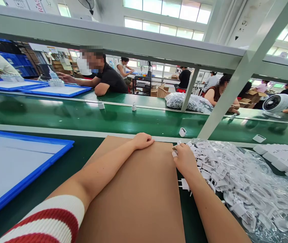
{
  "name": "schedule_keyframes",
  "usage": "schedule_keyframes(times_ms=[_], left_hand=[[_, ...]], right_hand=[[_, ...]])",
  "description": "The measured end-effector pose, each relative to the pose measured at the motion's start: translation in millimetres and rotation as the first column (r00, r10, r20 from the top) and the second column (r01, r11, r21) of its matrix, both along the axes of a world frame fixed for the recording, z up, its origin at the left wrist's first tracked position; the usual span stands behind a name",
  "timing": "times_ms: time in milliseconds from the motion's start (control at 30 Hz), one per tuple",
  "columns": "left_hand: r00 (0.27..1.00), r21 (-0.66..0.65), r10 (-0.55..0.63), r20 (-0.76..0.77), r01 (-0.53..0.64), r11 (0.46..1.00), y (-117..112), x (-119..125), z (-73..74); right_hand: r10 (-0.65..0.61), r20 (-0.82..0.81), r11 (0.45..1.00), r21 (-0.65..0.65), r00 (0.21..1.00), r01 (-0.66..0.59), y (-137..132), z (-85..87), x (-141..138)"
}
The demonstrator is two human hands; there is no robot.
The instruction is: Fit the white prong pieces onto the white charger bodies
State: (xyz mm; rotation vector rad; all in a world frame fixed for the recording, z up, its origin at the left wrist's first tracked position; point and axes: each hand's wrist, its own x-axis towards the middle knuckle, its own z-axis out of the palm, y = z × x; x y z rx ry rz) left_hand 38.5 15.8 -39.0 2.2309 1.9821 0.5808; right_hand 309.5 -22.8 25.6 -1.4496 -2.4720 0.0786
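A flat sheet of brown cardboard (139, 189) lies on the dark green bench in front of me. My left hand (143, 140) rests at its far edge, fingers curled in; whatever they may hold is hidden. At the sheet's far right corner, my right hand (185, 158) has its fingers pinched together. Something small and white shows at those fingertips, too small to name. Close beside this hand spreads a heap of white plug parts (217, 168) on clear plastic. One white plug piece (184, 184) with two pins lies under the right wrist.
A blue-rimmed white tray (27, 179) lies to the left. Beyond the bench runs a green conveyor belt (83, 116) carrying several white chargers (182, 132). White blocks (283, 157) are stacked at right. A slanted metal post (225, 98) rises ahead; co-workers sit across the belt.
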Motion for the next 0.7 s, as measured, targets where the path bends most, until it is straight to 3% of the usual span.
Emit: schedule_keyframes(times_ms=[167, 433, 600, 700], left_hand=[[1.0, 0.001, 0.006, -0.007, -0.006, 1.0, -1, 1, 0.6], [0.999, 0.0, 0.021, -0.037, -0.021, 1.0, -2, 3, 4.9], [0.999, -0.019, 0.031, -0.019, -0.032, 0.999, -6, 3, 6.7], [0.999, -0.033, 0.038, -0.009, -0.039, 0.999, -5, 2, 4.7]], right_hand=[[0.127, -0.021, 0.992, 0.001, 0.992, -0.127, -14, -1.0, -7], [0.097, 0.153, 0.994, -0.063, 0.983, -0.088, -15, -4.6, -6], [0.067, 0.074, 0.993, -0.099, 0.995, -0.059, -9, 0.9, -2], [0.054, -0.032, 0.997, -0.051, 0.998, -0.055, -7, 3.5, -3]])
